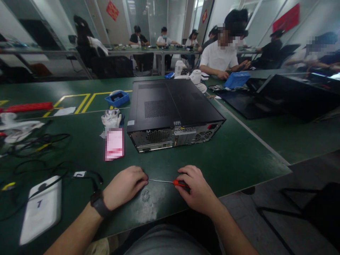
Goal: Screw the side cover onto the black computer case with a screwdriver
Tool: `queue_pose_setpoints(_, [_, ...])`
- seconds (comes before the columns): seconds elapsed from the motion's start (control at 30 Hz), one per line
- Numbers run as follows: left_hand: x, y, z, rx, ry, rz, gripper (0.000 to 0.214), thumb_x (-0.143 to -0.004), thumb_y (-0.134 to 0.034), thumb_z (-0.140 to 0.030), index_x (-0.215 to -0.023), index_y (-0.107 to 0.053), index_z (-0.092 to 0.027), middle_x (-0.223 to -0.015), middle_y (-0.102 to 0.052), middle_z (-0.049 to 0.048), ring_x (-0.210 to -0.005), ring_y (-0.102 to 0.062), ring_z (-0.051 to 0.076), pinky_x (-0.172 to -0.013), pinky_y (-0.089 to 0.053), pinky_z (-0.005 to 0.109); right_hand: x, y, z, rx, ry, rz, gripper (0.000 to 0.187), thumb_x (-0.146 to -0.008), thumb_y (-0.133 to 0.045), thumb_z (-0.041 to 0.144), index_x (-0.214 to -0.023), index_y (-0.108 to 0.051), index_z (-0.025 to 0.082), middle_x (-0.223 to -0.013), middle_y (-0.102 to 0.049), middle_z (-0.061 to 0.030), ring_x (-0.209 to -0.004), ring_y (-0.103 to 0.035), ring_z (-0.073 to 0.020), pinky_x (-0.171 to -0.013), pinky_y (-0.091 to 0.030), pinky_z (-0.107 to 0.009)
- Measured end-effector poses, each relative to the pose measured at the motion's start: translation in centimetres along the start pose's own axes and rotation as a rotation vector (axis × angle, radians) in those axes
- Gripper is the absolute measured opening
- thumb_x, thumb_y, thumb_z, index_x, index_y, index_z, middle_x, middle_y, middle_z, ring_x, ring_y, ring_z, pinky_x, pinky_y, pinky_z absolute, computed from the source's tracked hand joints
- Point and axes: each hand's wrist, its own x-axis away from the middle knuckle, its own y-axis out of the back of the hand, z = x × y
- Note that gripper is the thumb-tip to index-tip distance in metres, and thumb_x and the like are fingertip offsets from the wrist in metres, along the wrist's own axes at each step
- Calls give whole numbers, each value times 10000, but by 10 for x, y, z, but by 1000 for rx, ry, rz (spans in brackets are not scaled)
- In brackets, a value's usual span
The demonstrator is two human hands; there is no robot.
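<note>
My right hand (195,187) is closed around the red and black handle of a screwdriver (162,181), whose thin metal shaft points left. At the tip of that shaft is my left hand (130,186), its fingers curled together. What those fingers hold, if anything, is hidden. Both hands rest low over the green table (239,166) near its front edge. Beyond them a black desktop computer case (170,102) lies on its side, its metal back panel with ports and fan grilles facing me.
Left of the case lie white gloves (111,118), a pink card (114,144) and a blue tray (117,98). A white device marked 1 (42,209) and tangled black cables (32,145) are at the left. A co-worker (220,56) sits across, near black panels (297,95).
</note>
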Motion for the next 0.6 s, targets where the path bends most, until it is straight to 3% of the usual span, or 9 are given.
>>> queue_pose_setpoints(0.33, [-16, 4, 1, 18, -37, -192, 169, -1033, -535, -292, -1004, -683, -215, -985, -719, 55, -946, -674, 208, -865, -554, 350, 1, -5, -7, -85, -16, -132, 97, -976, -633, 222, -1072, -642, 229, -1077, -726, -87, -1066, -638, -256, -967, -526, -478])
queue_pose_setpoints(0.47, [-26, 18, -10, -2, -92, -320, 174, -1039, -536, -309, -1033, -678, -208, -1004, -723, 62, -949, -672, 207, -880, -555, 362, 0, -3, -7, -65, -60, -187, 93, -997, -593, 257, -1056, -662, 236, -966, -725, -67, -913, -661, -231, -814, -566, -402])
queue_pose_setpoints(0.6, [-46, 46, -31, -46, -202, -493, 140, -1026, -559, -266, -1039, -680, -196, -1002, -724, 71, -944, -664, 209, -875, -547, 366, 2, 2, -6, -61, -37, -348, 152, -1012, -564, 287, -1117, -666, 244, -936, -744, -50, -815, -695, -195, -731, -589, -337])
